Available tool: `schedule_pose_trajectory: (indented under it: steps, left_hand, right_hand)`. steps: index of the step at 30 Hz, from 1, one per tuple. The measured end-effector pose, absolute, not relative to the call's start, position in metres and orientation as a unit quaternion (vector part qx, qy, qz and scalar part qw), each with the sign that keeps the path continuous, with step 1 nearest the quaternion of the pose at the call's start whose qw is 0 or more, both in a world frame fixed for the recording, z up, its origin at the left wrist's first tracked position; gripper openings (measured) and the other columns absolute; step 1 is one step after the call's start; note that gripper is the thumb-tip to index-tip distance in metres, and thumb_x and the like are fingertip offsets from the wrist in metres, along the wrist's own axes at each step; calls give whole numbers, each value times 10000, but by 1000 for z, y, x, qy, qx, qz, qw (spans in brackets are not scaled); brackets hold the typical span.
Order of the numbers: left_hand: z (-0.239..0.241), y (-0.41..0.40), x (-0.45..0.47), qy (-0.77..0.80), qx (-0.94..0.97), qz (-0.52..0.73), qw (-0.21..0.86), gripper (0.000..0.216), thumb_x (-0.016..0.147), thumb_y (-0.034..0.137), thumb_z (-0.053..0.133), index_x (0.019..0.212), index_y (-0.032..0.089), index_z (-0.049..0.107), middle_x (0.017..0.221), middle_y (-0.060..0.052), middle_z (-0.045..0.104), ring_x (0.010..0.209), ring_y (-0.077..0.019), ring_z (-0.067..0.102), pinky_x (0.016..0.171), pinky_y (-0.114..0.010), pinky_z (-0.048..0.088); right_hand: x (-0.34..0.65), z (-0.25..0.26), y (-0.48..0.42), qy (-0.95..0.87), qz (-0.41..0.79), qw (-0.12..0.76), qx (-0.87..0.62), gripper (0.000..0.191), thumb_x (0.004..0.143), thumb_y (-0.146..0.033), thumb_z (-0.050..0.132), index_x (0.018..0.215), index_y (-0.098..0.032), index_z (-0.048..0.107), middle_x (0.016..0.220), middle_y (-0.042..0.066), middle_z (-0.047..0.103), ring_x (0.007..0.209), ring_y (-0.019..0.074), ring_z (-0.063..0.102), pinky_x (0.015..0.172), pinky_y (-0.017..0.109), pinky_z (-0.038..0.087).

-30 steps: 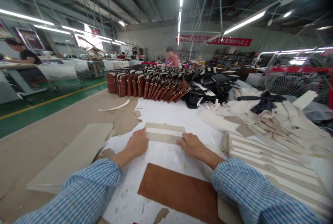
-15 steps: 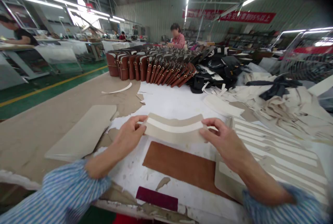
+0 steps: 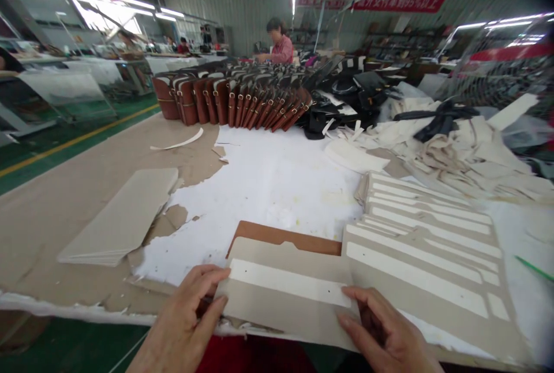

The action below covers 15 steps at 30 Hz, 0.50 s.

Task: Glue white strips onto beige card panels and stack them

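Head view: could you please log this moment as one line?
left hand: holds card piece, left end | right hand: holds right end | partly covered: brown panel | beside: striped card stack

grey card panel with white strip (image 3: 281,295), lower centre: 1 | brown rectangular leather sheet (image 3: 285,238): 1 | plain grey board stack (image 3: 123,214), left: 1 | red banner (image 3: 372,0), top: 1

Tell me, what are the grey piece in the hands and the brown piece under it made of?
The grey piece looks like stiff cardboard or backing board: matte, flat, cleanly cut, with a white strip along it. The brown piece looks like leather or imitation leather, with a dull, suede-like face; I cannot tell which.
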<state>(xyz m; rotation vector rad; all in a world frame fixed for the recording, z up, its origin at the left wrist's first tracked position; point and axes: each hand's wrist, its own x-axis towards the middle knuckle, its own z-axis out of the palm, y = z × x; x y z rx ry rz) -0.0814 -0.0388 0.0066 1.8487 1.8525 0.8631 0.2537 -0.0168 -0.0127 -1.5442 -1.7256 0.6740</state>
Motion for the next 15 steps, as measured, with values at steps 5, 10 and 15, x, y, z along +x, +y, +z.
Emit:
schedule_pose_trajectory:
  steps: [5, 10, 15]
  left_hand:
    - [0, -37, -88, 650, 686, 300, 130, 301, 967, 462, 559, 1178, 313, 714, 1142, -35, 738, 1016, -244, 744, 876, -358, 647]
    - [-6, -40, -96, 655, 709, 249, 74, 374, 970, 515, 561, 1262, 309, 674, 1147, -49, 678, 918, -240, 746, 817, -362, 658]
    - [-3, -37, -70, 564, 771, 293, -36, 360, 980, 461, 567, 1290, 301, 656, 1203, -82, 675, 1084, -284, 690, 954, -418, 600]
  right_hand:
    - [255, -15, -14, -707, 236, 304, -593, 304, 987, -541, 584, 1073, -291, 735, 750, -15, 673, 637, 185, 642, 650, 300, 526]
    - [264, -11, -13, -718, 205, 296, -596, 290, 989, -509, 584, 1072, -293, 759, 708, -25, 689, 596, 175, 653, 614, 278, 535]
    - [340, 1, -25, -597, 163, 346, -705, 383, 880, -598, 688, 1102, -302, 788, 824, -4, 750, 737, 212, 702, 659, 299, 533]
